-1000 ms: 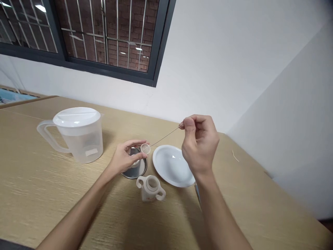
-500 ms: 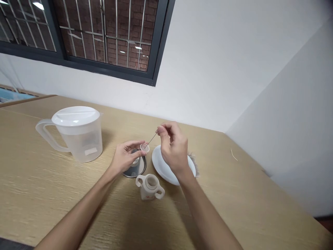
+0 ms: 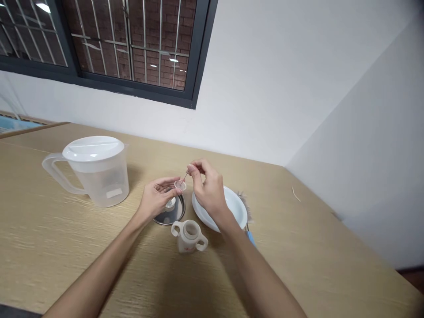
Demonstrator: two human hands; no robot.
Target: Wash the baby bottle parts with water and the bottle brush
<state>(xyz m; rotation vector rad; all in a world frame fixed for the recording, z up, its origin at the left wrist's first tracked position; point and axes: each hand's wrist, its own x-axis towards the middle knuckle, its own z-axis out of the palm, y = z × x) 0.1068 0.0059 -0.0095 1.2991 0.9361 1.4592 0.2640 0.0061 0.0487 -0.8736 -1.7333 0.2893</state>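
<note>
My left hand (image 3: 158, 198) pinches a small clear round piece (image 3: 180, 185), like a bottle teat, above a shiny metal dish (image 3: 172, 214). My right hand (image 3: 206, 191) is closed on a thin wire (image 3: 184, 177) whose far end goes into that piece. A small white two-handled bottle (image 3: 189, 236), open at the top, stands on the table just in front of both hands. A white bowl (image 3: 236, 203) lies under my right wrist.
A clear lidded plastic jug (image 3: 94, 170) stands at the left on the wooden table (image 3: 49, 247). A blue-handled brush (image 3: 249, 234) shows beside the bowl. White walls meet at the table's far right corner; a barred window is above.
My right hand has moved left and down towards my left hand, pushing the thin wire further into the small clear piece. The left hand has stayed over the metal dish.
</note>
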